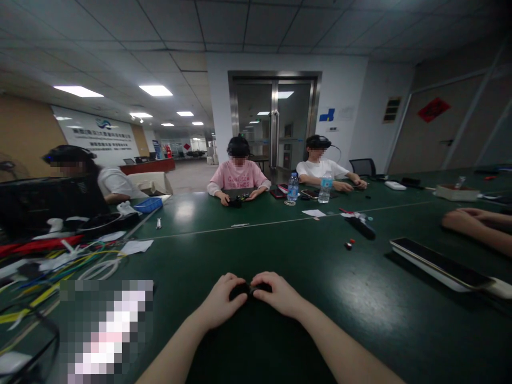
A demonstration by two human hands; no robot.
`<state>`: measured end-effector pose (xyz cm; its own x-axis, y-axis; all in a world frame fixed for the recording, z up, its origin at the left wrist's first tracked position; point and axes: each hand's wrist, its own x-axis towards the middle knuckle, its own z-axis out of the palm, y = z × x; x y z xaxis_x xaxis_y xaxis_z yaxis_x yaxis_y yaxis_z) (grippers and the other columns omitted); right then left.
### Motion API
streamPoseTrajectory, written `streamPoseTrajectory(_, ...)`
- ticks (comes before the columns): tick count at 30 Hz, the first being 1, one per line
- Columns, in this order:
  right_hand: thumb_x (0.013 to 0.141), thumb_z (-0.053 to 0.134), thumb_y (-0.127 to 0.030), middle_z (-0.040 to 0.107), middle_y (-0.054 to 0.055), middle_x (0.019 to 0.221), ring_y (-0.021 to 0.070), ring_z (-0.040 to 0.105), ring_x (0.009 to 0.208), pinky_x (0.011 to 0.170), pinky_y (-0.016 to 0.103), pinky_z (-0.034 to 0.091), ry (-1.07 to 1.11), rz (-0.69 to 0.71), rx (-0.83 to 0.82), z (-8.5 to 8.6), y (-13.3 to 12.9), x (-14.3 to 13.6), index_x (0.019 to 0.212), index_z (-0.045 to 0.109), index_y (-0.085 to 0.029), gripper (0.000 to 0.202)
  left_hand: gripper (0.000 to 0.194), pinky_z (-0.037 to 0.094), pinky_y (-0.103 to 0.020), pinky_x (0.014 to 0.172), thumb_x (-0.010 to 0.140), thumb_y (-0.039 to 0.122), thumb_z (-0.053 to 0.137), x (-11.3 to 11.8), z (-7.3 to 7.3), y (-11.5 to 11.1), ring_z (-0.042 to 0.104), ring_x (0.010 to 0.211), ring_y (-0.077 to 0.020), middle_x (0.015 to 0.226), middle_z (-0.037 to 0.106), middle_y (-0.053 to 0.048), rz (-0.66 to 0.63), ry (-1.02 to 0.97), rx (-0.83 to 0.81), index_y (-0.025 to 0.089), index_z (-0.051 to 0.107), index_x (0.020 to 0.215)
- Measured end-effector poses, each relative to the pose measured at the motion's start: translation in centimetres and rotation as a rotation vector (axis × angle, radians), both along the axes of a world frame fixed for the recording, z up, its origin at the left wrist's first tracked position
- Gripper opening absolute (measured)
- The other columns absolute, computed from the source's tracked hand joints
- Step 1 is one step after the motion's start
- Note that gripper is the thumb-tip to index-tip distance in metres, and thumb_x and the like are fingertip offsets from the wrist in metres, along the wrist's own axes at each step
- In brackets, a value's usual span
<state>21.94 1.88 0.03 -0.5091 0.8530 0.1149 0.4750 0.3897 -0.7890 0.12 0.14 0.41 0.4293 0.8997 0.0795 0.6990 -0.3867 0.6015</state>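
Note:
Low over the green table (224, 250), my left hand (220, 301) curls its thumb and fingers around a small dark object (239, 291). My right hand (280, 293) faces it, also closed, with a black piece (264, 287) between thumb and fingers. The fingertips of both hands nearly meet. Whether the two dark parts form one object or two I cannot tell, since the fingers cover much of them.
Tangled cables (100, 266) and a blue basket (149, 205) are at left. A phone on a white box (436, 264), a black tool-like item (362, 226) and small red-and-white bits (349, 245) lie at right. Water bottles (293, 188) stand farther back. Several people sit around the table.

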Motion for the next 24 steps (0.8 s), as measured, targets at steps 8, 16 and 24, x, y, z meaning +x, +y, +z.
streamPoseTrajectory(8,0.077,0.057,-0.039,0.058,-0.001,0.114,0.0218,0.048,0.112,0.094,0.037,0.036,-0.010,-0.005,-0.044,0.50,-0.31,0.04,0.102,0.062,-0.029,0.027,0.036,0.040,-0.032,0.088,0.084,0.043,0.051,0.22,0.64,-0.36,0.047,0.103,-0.0206,0.112,0.052,-0.005,0.014,-0.007,-0.031,0.022,0.057,0.113)
streamPoseTrajectory(16,0.076,0.058,-0.037,0.059,0.000,0.112,0.0229,0.048,0.110,0.093,0.039,0.036,0.035,-0.022,-0.080,0.59,-0.59,0.02,0.097,0.064,-0.029,0.024,0.038,0.040,-0.032,0.085,0.084,0.044,0.051,0.53,0.91,-0.74,0.048,0.100,-0.0209,0.109,0.053,-0.006,0.025,0.018,-0.013,0.022,0.056,0.114)
streamPoseTrajectory(24,0.076,0.059,-0.036,0.061,0.001,0.109,0.0228,0.050,0.108,0.095,0.039,0.035,0.073,-0.022,-0.028,0.18,-0.35,-0.20,0.097,0.065,-0.028,0.024,0.035,0.039,-0.031,0.085,0.084,0.043,0.051,0.52,0.79,-0.59,0.048,0.099,-0.0206,0.106,0.053,-0.005,0.021,0.027,0.001,0.022,0.057,0.111)
